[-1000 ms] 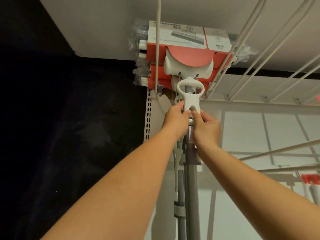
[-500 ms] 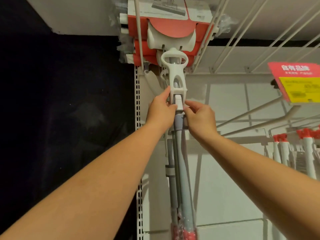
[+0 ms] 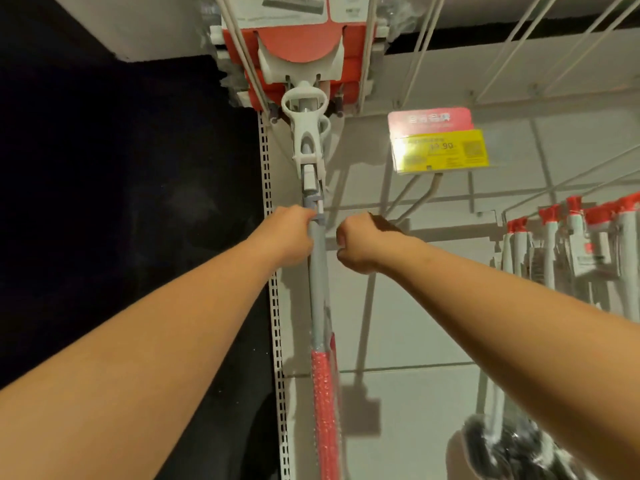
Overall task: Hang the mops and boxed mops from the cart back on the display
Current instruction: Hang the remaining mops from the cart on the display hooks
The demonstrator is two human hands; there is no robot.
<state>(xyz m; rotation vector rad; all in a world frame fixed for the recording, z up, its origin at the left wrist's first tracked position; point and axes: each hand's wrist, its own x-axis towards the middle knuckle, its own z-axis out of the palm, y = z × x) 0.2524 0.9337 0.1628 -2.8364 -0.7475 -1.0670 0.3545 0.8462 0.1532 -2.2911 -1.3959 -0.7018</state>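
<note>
A mop with a grey pole and a red bubble-wrapped lower grip hangs head-up from the display. Its white yoke and red-and-white head sit between the long white hook rods near the ceiling. My left hand touches the left side of the pole just under the white lever piece; its fingers are curled and mostly hidden. My right hand is a loose fist, a little to the right of the pole and apart from it.
A perforated white upright borders a dark panel on the left. A pink and yellow price tag hangs to the right. More mop handles with red caps hang at far right, and a dark wrapped mop head at bottom right.
Both hands have slid down from the white lever piece to the grey pole. My right hand has come off the mop and moved right. The view has tilted down.
</note>
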